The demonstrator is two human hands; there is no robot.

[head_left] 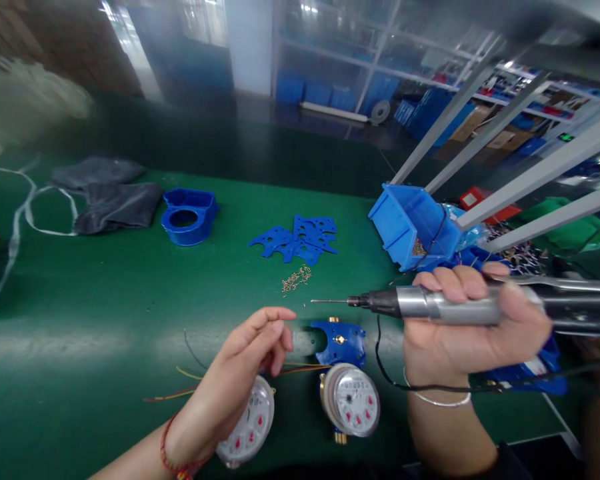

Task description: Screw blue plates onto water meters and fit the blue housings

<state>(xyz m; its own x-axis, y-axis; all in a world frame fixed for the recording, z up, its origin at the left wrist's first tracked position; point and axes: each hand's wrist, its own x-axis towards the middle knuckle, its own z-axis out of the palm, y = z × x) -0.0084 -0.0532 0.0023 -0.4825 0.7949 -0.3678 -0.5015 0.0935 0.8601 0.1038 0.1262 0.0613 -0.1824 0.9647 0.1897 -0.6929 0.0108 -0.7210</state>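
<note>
Head view: two meters on green mat, low and central; right meter (351,400) face-up with blue plate (341,340) seated on its upper end, brass fittings poking out above and below; left meter (247,423) just beside, half hidden under left hand (240,373). Loose screws (296,279) scattered above, between plate and a stack of spare plates (297,243). For a clean fastening, probably best to pick one screw with fingertips, set it upright in a plate hole, bring bit square over it, steady the meter body before pressing; a slanted bit risks stripping the head or skating off plastic. Left hand half open, fingers loosely curled, thumb and forefinger close together, empty as far as can be told, wrist resting over left meter, fingertips pointing toward screws. Right hand (473,320) clenched around driver (460,305), held level, thin bit aimed left, tip hovering clear above mat, well short of plate; black cord looping down from it past wrist. Further out: blue housing (187,215) and dark cloth (115,200) at left, tipped bin (413,223) at right, coloured wires (180,393) trailing under left hand.
</note>
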